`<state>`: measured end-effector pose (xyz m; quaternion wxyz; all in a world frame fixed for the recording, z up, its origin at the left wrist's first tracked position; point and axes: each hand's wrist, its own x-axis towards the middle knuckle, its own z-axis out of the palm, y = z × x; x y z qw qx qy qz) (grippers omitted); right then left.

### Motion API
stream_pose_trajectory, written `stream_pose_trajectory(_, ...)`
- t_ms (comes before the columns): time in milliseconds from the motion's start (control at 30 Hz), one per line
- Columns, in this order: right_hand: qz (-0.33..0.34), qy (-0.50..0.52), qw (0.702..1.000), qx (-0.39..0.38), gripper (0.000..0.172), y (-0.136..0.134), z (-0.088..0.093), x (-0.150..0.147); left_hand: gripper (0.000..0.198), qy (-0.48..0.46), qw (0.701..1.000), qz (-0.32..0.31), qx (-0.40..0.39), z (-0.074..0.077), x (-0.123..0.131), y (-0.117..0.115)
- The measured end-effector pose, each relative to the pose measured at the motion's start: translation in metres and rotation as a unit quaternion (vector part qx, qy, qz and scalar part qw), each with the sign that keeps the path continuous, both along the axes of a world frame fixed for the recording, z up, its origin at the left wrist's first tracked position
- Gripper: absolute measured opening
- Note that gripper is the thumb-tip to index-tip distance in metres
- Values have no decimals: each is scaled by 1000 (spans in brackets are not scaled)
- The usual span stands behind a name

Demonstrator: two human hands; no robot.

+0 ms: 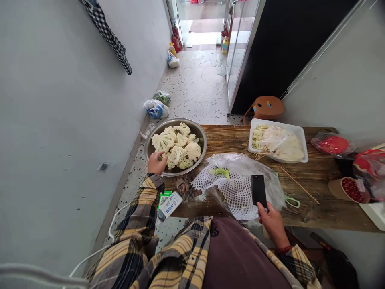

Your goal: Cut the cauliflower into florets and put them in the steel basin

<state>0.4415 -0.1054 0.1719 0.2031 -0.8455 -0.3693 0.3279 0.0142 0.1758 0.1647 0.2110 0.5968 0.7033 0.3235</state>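
My left hand (157, 163) is at the near left rim of a metal bowl (202, 159), thumb and fingers apart beside the cauliflower pieces (177, 150) heaped inside. In my right hand (272, 222) is a cleaver (259, 190) with a dark rectangular blade, held over a white foam net (239, 194). The net lies on a clear plastic bag (272, 182) on the wooden table. Some green leaf scraps (221, 172) rest on the net.
A white tray (305, 150) of skewered food stands at the back right, with loose skewers (297, 184) and green-handled scissors (292, 202) nearer. Right of these sits a paper tub (339, 188) of red contents. A payment-code box (170, 205) lies at the left edge.
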Motion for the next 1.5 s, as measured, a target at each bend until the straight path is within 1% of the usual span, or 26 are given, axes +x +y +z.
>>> stream_pose_trajectory(67,-2,-12,1000,3,43,3,3,3,42,105,992,-70,-26,9,10,-8)
stream_pose_trajectory(133,4,-21,1000,4,43,4,6,8,55,158,982,-104,-24,19,27,-16)
stream_pose_trajectory(233,40,-51,998,-2,46,4,7,21,52,138,982,-125,8,28,70,-29)
stream_pose_trajectory(267,58,-65,996,-5,47,3,7,27,47,118,979,-163,6,27,88,-33)
stream_pose_trajectory(300,76,-81,994,-8,47,2,6,32,42,97,968,-229,-7,24,109,-38)
stream_pose_trajectory(333,91,-100,991,-11,47,2,7,38,38,78,943,-321,-32,18,130,-44)
stream_pose_trajectory(367,102,-119,988,-13,47,3,7,44,36,63,903,-422,-58,11,151,-49)
stream_pose_trajectory(400,109,-137,984,-14,46,4,8,50,37,62,858,-503,-77,2,172,-53)
stream_pose_trajectory(433,111,-154,982,-15,46,6,10,57,40,77,834,-539,-87,-9,190,-56)
stream_pose_trajectory(500,98,-183,978,-17,47,12,16,70,49,134,839,-517,-102,-29,220,-58)
stream_pose_trajectory(567,62,-207,976,-18,47,20,23,83,59,191,846,-482,-120,-46,239,-57)
stream_pose_trajectory(633,19,-219,975,-10,48,27,29,92,67,230,841,-469,-141,-57,249,-56)
stream_pose_trajectory(700,-8,-202,979,12,48,30,33,97,66,250,833,-467,-157,-63,254,-57)
stream_pose_trajectory(800,-29,-148,987,53,50,26,33,92,40,256,831,-462,-176,-66,255,-62)
stream_pose_trajectory(867,-38,-115,990,73,53,19,31,86,23,257,834,-453,-183,-64,250,-62)
stream_pose_trajectory(933,-48,-86,991,85,56,9,29,80,20,234,851,-440,-170,-59,240,-55)
stream_pose_trajectory(1000,-58,-63,992,88,59,-1,29,77,20,153,890,-405,-140,-52,226,-46)
stream_pose_trajectory(1067,-65,-50,993,83,61,-9,29,76,22,27,927,-354,-122,-45,213,-38)
stream_pose_trajectory(1133,-65,-49,994,71,64,-15,28,76,27,-72,935,-319,-135,-41,208,-37)
stream_pose_trajectory(1167,-63,-48,995,64,64,-17,28,76,28,-90,932,-318,-151,-40,210,-40)
stream_pose_trajectory(1233,-62,-45,996,52,64,-18,26,75,25,-57,919,-346,-179,-42,224,-51)
stream_pose_trajectory(1300,-58,-35,996,52,61,-16,24,73,21,25,902,-386,-191,-48,245,-66)
stream_pose_trajectory(1333,-54,-31,997,55,60,-14,23,71,20,43,899,-392,-192,-52,255,-74)
stream_pose_trajectory(1367,-48,-28,997,58,58,-13,23,70,26,64,896,-394,-194,-55,263,-81)
stream_pose_trajectory(1467,-27,-24,998,52,58,-14,21,68,64,144,882,-395,-214,-66,275,-96)
stream_pose_trajectory(1500,-22,-24,998,46,60,-15,20,69,66,151,881,-390,-222,-69,274,-99)
